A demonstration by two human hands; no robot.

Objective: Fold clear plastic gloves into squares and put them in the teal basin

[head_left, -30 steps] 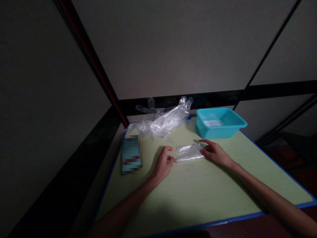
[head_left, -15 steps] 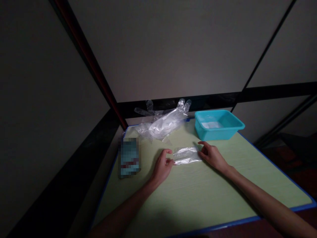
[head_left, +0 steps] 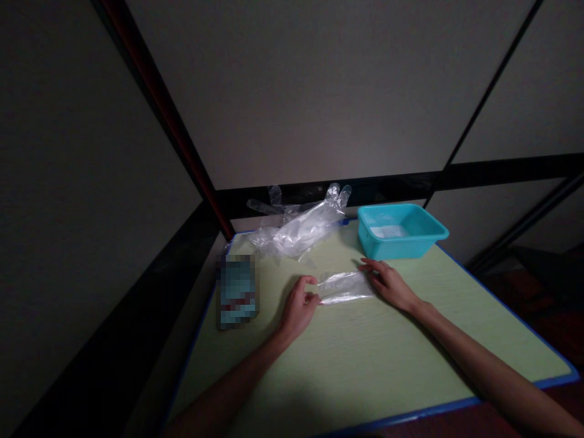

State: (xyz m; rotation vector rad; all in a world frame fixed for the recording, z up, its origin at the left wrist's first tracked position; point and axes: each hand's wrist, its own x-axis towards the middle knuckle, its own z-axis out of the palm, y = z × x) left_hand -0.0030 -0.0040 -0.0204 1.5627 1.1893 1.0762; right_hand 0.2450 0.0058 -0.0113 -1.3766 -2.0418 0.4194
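Note:
A folded strip of clear plastic [head_left: 345, 288], which looks like a disposable glove, lies flat on the table between my hands. My left hand [head_left: 298, 307] is at its left end, index finger and thumb apart and curved, the fingertips at the two corners. At the right end, my right hand [head_left: 387, 285] rests with its fingers stretched out over the plastic, covering that end. Farther back lies a loose pile of clear plastic gloves [head_left: 303, 234], some fingers sticking up against the wall.
A turquoise plastic basin [head_left: 396, 246] with something white inside stands at the back right. On the left lies a pixelated, greenish flat packet [head_left: 237, 292]. The pale green table [head_left: 365, 359] has a blue edge and meets panelled walls at the back and left.
My right hand's fingers have straightened and shifted slightly left and away over the plastic strip. My left hand has stayed almost in place.

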